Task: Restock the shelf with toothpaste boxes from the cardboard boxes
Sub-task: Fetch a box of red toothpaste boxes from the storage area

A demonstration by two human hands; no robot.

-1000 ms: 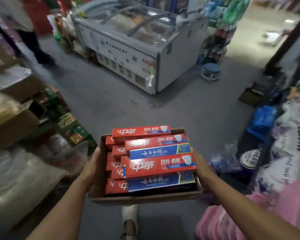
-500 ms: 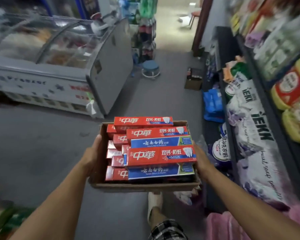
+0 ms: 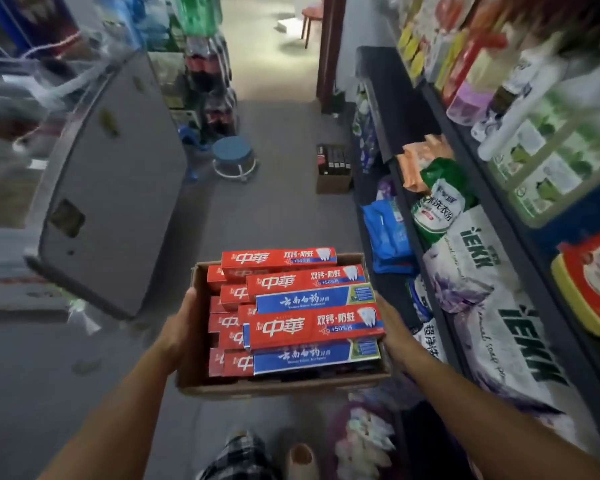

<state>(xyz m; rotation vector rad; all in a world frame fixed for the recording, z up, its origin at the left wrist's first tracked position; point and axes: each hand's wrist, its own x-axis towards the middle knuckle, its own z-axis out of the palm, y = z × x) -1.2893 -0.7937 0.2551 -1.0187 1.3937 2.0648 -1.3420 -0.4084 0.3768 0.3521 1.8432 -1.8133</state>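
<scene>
I carry an open cardboard box (image 3: 281, 384) at waist height in front of me. Red toothpaste boxes (image 3: 314, 329) and blue toothpaste boxes (image 3: 312, 299) fill it, stacked in several layers above the rim. My left hand (image 3: 179, 327) grips the box's left wall. My right hand (image 3: 392, 329) grips its right side, its fingers hidden under the box. The dark store shelf (image 3: 499, 216) runs along my right, loaded with goods.
A grey chest freezer (image 3: 111, 188) stands on the left. A blue stool (image 3: 234, 156) and a small cardboard carton (image 3: 333, 168) sit on the grey floor ahead. Detergent bags (image 3: 492, 306) fill the lower shelf. A pink pile (image 3: 361, 441) lies near my feet.
My view has swung right, from the freezer and aisle towards the shelf, which now fills the right side. Both hands keep the same hold on the box.
</scene>
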